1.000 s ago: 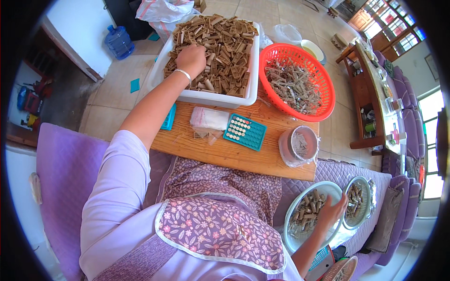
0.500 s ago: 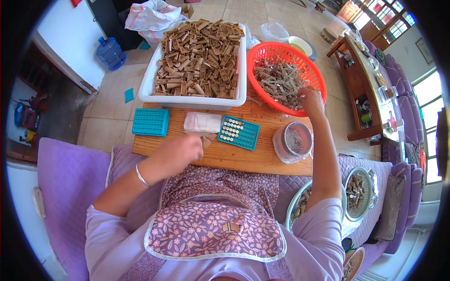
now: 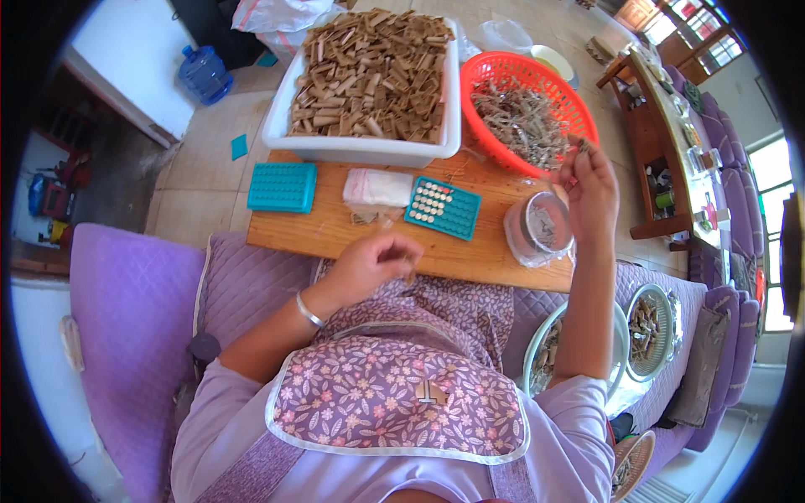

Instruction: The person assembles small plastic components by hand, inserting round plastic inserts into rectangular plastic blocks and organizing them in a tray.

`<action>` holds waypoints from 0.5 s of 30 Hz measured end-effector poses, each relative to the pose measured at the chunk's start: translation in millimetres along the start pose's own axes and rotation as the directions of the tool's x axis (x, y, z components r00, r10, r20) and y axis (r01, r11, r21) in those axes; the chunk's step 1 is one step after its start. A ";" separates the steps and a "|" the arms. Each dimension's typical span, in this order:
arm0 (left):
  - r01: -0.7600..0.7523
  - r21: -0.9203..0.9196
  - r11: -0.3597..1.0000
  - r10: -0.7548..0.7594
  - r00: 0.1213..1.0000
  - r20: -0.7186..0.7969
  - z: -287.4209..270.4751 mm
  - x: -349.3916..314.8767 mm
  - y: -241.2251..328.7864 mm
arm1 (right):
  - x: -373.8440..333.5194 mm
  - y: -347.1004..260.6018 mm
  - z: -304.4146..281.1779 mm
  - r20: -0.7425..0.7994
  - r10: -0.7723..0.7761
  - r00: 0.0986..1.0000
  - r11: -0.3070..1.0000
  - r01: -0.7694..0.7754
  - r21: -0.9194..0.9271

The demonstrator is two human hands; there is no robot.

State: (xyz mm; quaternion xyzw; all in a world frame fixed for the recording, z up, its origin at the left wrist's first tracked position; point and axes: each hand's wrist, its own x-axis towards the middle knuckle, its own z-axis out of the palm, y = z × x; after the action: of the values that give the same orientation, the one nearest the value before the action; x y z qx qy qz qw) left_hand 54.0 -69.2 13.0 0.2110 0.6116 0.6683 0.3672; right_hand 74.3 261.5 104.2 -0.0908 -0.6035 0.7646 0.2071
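My left hand point(image 3: 373, 267) hovers over the near edge of the wooden table point(image 3: 327, 239), fingers curled together. A small brownish bit shows under its fingertips, too blurred to name. My right hand point(image 3: 592, 193) is raised at the near right rim of the red plastic basket point(image 3: 585, 113), its fingertips pinched on a small dark brown piece. Tangled dry grey-brown pieces point(image 3: 520, 121) fill that basket. Just left of the right hand stands a clear round tub point(image 3: 547, 226) with greyish matter inside. Between the hands lies a teal tray point(image 3: 461, 220) partly filled with round white pieces.
A white bin point(image 3: 369, 151) heaped with brown half-tube pieces point(image 3: 369, 75) stands at the back. A teal block of trays point(image 3: 282, 188) and a white folded packet point(image 3: 377, 186) lie on the table. Round baskets point(image 3: 646, 334) sit on the purple seat at right.
My right hand has lifted from the basket's contents toward me, now pinching a small piece. My left hand has moved right and slightly nearer. The whole view has shifted a little.
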 end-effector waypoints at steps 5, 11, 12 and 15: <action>-0.217 -0.030 0.976 0.215 0.974 -0.074 21.0 35.5 17.2 | -76.2 43.0 48.9 0.079 0.146 0.986 0.972 -0.157 0.172; -0.271 -0.105 0.957 0.258 0.958 -0.127 37.6 40.8 -0.6 | -128.3 74.7 77.4 0.022 0.295 0.955 0.941 -0.294 0.169; -0.266 -0.105 0.958 0.252 0.959 -0.128 37.8 38.3 -0.6 | -134.3 77.7 78.6 0.014 0.254 0.967 0.966 -0.255 0.050; -0.239 -0.055 0.969 0.232 0.967 -0.109 39.2 31.2 -0.1 | -143.5 91.0 75.6 -0.007 0.164 0.986 0.984 -0.165 -0.062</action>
State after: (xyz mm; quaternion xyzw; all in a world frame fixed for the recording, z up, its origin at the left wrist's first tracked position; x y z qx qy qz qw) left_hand 62.7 -19.9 14.0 0.2354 0.5769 0.7374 0.2607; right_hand 154.9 116.6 20.1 -0.1473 -0.6173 0.7599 0.1407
